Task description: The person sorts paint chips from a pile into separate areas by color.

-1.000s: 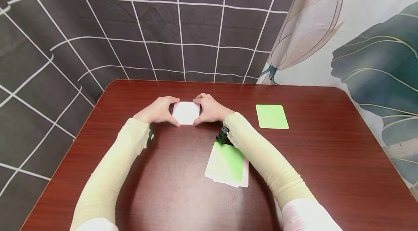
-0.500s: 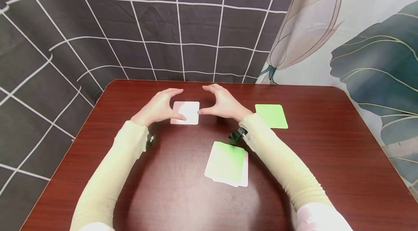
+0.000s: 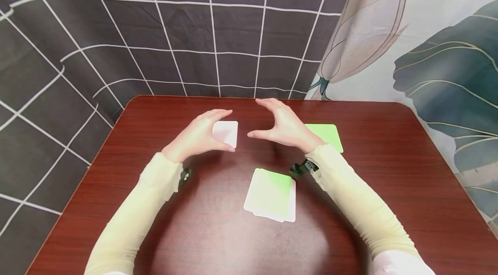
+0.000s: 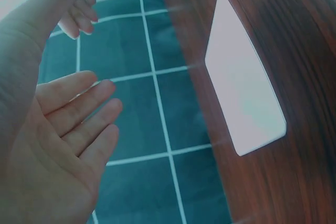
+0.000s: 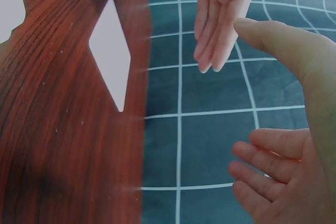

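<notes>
Both hands hover open over the pale card at the middle of the table.

The white card (image 3: 225,133) lies flat on the red-brown table (image 3: 389,188), a little above the frame's centre; the left hand (image 3: 198,136) floats just left of it and partly over it, the right hand (image 3: 285,127) to its right and apart from it. Both have fingers loosely spread, palms facing each other, gripping nothing. To handle it well, I'd say come down evenly from both sides and catch the thin edges with fingertips. A mixed stack of cards (image 3: 271,195) sits lower centre; a green card (image 3: 328,134) peeks out behind the right wrist.
</notes>
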A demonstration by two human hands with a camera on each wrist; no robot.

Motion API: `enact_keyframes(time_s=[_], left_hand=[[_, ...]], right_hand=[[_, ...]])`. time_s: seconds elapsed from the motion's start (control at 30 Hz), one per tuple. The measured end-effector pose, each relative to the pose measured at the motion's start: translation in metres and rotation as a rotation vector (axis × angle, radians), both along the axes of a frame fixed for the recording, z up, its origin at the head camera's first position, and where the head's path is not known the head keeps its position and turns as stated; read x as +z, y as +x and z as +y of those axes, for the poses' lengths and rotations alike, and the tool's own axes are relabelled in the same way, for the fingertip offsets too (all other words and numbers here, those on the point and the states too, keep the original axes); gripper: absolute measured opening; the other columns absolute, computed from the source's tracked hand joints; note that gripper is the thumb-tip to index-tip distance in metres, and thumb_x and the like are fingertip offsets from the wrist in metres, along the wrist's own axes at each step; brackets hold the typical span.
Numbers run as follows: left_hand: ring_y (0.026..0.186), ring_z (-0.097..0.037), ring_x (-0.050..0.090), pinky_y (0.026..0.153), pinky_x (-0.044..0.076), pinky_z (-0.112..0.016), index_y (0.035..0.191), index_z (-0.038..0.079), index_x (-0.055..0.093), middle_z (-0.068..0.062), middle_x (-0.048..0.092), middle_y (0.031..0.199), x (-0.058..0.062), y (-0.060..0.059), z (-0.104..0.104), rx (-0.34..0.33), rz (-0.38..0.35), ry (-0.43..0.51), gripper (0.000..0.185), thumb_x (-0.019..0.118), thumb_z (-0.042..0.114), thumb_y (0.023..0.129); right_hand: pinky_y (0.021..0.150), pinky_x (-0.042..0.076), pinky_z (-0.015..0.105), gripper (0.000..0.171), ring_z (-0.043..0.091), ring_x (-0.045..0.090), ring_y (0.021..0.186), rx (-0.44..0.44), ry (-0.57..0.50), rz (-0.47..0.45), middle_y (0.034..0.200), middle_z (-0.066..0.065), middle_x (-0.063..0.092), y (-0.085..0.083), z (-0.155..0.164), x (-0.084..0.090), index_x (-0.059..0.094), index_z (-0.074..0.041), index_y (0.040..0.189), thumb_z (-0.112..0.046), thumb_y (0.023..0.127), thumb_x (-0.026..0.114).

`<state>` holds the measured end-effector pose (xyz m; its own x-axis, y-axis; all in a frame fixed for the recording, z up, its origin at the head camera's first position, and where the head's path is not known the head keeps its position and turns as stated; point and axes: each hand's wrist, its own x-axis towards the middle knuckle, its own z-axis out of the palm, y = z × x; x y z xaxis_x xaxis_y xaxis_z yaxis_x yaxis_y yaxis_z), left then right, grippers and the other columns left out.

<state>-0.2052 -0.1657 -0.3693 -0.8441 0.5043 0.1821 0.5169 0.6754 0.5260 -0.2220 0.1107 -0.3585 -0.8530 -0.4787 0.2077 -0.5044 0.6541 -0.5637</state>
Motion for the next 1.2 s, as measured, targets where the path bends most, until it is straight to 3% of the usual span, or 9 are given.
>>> enact_keyframes(time_s=[0.43,0.6,1.2], left_hand=[[0.14,-0.023,0.042,0.115,0.031,-0.048,0.153,0.009,0.047,-0.004,0.048,0.152,0.002,0.026,0.017,-0.064,-0.011,-0.008,0.103,0.093,0.049,0.069],[0.142,-0.021,0.039,0.115,0.034,-0.043,0.153,0.009,0.046,-0.003,0.046,0.154,-0.001,0.036,0.023,-0.08,-0.058,0.005,0.104,0.094,0.045,0.069],[0.137,-0.018,0.045,0.113,0.035,-0.035,0.151,0.009,0.048,-0.001,0.051,0.149,-0.019,0.058,0.042,-0.19,-0.023,-0.066,0.102,0.093,0.049,0.068]], right_hand=[[0.111,0.038,0.046,0.099,0.022,0.042,0.137,-0.025,0.039,-0.001,0.151,0.002,0.047,0.03,0.028,0.002,0.046,-0.013,0.153,-0.067,0.076,0.078],[0.109,0.04,0.046,0.102,0.022,0.044,0.136,-0.015,0.047,0.007,0.151,0.003,0.047,0.042,0.037,0.002,0.046,-0.012,0.153,-0.067,0.075,0.08],[0.109,0.037,0.05,0.105,0.03,0.045,0.135,0.0,0.092,0.072,0.148,0.01,0.051,0.077,0.065,-0.009,0.047,-0.007,0.151,-0.068,0.073,0.081]])
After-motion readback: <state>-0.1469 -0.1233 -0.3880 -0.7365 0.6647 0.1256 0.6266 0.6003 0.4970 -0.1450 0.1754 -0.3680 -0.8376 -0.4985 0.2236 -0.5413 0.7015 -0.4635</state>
